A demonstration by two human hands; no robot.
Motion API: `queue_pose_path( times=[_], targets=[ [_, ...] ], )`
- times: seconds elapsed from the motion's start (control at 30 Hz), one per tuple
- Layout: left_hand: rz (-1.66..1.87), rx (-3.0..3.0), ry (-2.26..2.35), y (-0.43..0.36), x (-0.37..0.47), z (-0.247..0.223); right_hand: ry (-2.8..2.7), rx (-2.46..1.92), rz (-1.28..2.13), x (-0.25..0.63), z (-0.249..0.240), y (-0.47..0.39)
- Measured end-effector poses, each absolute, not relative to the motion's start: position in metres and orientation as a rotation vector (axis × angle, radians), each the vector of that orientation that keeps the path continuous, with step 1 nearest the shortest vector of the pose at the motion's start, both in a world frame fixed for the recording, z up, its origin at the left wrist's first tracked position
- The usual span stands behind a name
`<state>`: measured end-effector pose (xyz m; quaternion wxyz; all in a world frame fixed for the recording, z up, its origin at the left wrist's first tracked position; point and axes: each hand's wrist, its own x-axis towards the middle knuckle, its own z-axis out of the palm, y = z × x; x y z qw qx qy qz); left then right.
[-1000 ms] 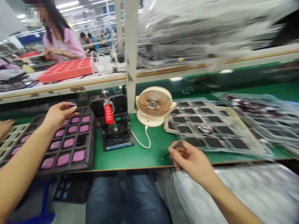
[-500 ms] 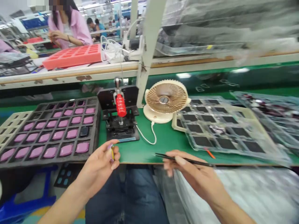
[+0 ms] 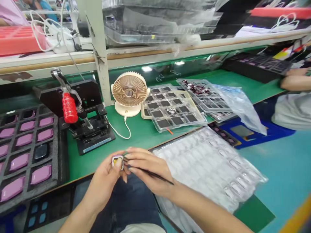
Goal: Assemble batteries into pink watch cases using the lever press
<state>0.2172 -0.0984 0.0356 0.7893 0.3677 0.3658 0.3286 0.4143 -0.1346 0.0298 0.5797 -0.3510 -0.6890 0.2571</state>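
the small open case (image 3: 115,160) is gripped between thumb and fingers of the left hand (image 3: 107,176), and the black tweezers (image 3: 159,176) are held in the right hand (image 3: 152,170), tips hidden beside the case, so whether anything is pinched cannot be told. the case is best kept steady under light pressure, with the tips kept shallow. counted: at least nine pink pieces (image 3: 41,174) and one dark piece (image 3: 41,151) left of the grip; one red-handled clamp (image 3: 70,108) and one fan (image 3: 129,91) beyond it.
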Motion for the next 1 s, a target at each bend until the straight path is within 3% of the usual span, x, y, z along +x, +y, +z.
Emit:
queue_pose_path(
  times=[1.0],
  targets=[
    [0.730,0.814,0.827,-0.109,0.212,0.038,-1.707,-0.735,0.551,0.401,0.005,-0.132]
  ],
)
